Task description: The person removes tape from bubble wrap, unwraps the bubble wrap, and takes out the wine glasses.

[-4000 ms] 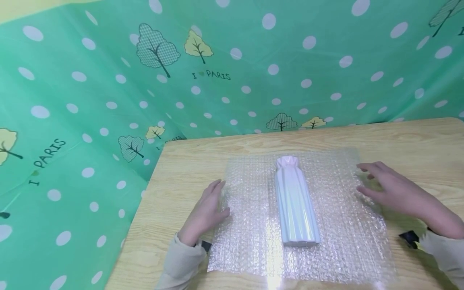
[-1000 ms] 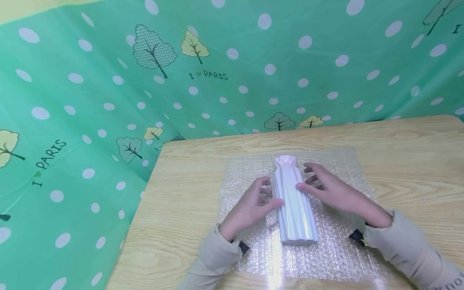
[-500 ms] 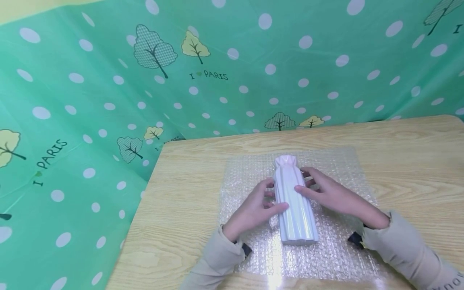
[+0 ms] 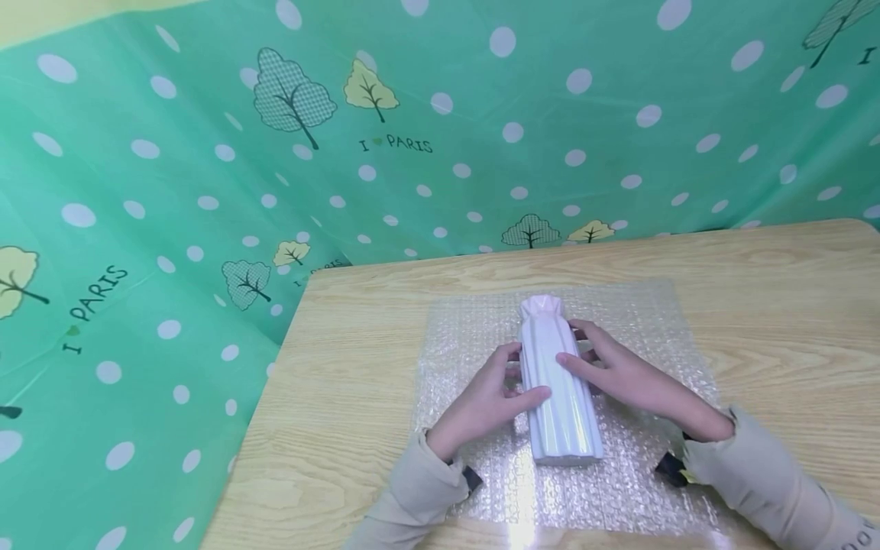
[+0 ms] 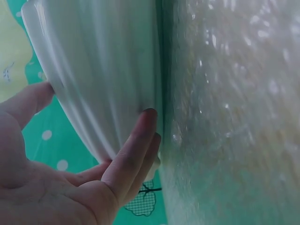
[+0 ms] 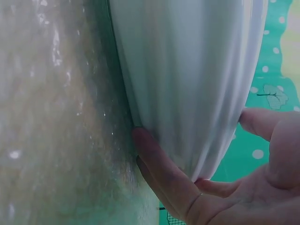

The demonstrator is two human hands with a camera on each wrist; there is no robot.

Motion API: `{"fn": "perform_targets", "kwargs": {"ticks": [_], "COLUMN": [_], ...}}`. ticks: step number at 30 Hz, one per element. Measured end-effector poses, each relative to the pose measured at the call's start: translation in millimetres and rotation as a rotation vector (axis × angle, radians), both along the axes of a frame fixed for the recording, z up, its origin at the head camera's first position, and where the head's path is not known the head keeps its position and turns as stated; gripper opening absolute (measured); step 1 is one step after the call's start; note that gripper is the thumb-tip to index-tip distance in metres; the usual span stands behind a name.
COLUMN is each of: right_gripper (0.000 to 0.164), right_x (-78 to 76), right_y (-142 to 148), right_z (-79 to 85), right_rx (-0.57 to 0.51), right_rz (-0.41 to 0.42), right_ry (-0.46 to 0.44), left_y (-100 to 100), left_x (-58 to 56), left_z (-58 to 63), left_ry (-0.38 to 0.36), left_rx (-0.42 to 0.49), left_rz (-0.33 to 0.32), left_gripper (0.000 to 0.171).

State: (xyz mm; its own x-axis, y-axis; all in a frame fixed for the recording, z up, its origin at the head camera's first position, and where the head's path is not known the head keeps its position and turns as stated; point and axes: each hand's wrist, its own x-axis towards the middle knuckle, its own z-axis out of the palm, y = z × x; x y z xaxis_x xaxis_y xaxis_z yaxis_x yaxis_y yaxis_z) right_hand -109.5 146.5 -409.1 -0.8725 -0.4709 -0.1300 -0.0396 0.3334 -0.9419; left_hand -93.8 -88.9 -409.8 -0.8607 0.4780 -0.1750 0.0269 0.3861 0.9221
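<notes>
A pale, glossy vase [image 4: 560, 412] with fluted sides and a pinkish, ruffled neck lies on its side on a sheet of bubble wrap [image 4: 467, 321]. My left hand [image 4: 481, 401] grips its left side, the thumb over the top and the fingers low along the flank. From the right, my right hand [image 4: 622, 370] holds it a bit nearer the neck in the same way. Both wrist views show the vase [image 5: 103, 70] between thumb and fingertips. In the right wrist view the fingertips [image 6: 145, 136] press low, where the vase meets the bubble wrap.
The bubble wrap lies flat on a light wooden table [image 4: 330, 397]. Behind and to the left hangs a green cloth [image 4: 206, 153] with white dots and printed trees. The table's back edge runs along this cloth.
Both hands have come in from the outer sides of the bubble wrap to the vase. Over the last second the fingers have settled against its sides. The vase itself stays in place.
</notes>
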Motion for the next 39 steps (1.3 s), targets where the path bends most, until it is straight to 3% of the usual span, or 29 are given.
{"fn": "perform_targets", "kwargs": {"ticks": [26,39], "right_gripper": [0.073,0.074], "right_x": [2.7,4.0], "right_y": [-1.5,-0.4], "right_z": [1.9,7.3], "right_rx": [0.111,0.074], "right_rz": [-0.057,-0.065], "right_ry": [0.008,0.010], "left_y": [1.2,2.3], "left_x": [0.0,3.9], "left_z": [-1.9,6.2], "left_ry": [-0.063,-0.101], "left_rx": [0.057,0.104], "left_rz": [0.081,0.139], "left_gripper": [0.074,0.078]}}
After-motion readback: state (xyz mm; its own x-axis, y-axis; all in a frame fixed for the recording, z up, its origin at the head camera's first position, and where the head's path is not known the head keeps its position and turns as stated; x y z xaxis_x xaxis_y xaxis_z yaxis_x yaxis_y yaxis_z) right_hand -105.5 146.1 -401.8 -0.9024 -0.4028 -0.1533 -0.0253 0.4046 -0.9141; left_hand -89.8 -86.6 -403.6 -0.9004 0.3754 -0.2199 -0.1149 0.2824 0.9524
